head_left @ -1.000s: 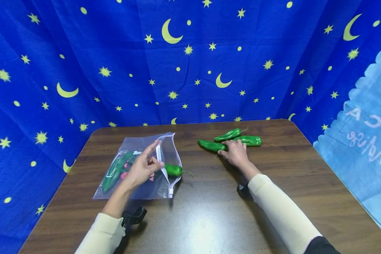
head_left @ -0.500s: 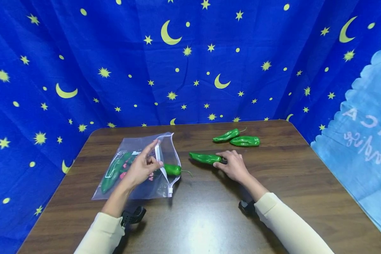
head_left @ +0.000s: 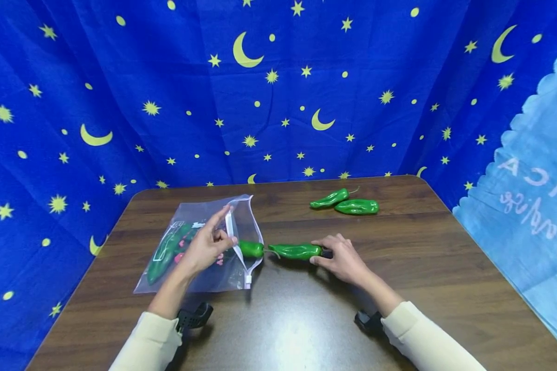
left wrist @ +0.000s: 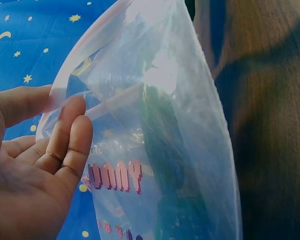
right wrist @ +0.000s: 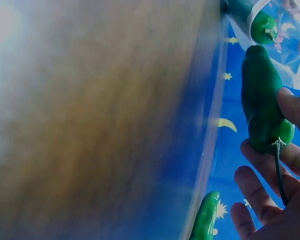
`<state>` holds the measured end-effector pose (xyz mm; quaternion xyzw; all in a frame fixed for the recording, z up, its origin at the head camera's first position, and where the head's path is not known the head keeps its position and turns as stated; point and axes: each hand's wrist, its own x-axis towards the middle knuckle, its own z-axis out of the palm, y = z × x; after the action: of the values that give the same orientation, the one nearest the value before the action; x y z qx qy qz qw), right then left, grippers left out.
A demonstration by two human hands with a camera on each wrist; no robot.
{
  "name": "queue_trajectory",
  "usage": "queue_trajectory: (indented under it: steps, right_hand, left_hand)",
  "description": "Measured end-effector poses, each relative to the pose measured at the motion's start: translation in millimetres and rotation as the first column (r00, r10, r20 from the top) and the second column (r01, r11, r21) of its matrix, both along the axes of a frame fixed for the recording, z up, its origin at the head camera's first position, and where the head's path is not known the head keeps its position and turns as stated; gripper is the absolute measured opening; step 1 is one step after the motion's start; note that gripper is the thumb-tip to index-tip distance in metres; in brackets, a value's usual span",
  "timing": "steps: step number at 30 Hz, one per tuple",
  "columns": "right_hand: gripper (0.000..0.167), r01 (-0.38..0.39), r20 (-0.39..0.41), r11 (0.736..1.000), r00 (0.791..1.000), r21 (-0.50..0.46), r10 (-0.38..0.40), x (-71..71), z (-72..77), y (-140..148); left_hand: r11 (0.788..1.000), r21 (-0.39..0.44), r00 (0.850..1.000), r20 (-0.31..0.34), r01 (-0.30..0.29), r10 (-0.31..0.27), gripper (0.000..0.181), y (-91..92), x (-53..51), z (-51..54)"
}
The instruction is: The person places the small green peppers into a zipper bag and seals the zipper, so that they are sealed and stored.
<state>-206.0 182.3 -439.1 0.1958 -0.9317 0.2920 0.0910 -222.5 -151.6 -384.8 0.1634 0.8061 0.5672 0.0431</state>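
Note:
A clear zip bag (head_left: 213, 281) with pink print lies at the left of the table. My left hand (head_left: 208, 247) pinches its rim near the mouth, holding the mouth partly apart. Inside it, a green pepper (head_left: 160, 263) shows through the plastic, and another green pepper (head_left: 251, 249) lies at the mouth, stem outward. My right hand (head_left: 341, 257) grips a third green pepper (head_left: 294, 252) at its stem end, thumb on one side and fingers on the other. That pepper's tip points at the bag's mouth, close to the stem there. In the right wrist view the held pepper's stem (right wrist: 279, 170) trails over the palm.
Two more green peppers, one pepper (head_left: 329, 199) with a curved stem and one pepper (head_left: 357, 207) beside it, lie at the back right of the wooden table (head_left: 422, 237). A blue star-patterned curtain (head_left: 278, 93) hangs behind the table.
My right hand has picked a pepper from the back group and carried it left and nearer to me, up to the bag's mouth. The left hand and bag have stayed in place.

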Motion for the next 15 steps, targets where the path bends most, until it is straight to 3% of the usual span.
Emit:
queue_trajectory:
  steps: [15]
  right_hand:
    - [0.041, -0.040, 0.027, 0.997, 0.999, -0.073, 0.042, 12.2, 3.4, -2.5]
  left_hand:
    - [1.000, 0.013, 1.000, -0.012, -0.002, 0.002, 0.080, -0.7, 0.8, 1.6]
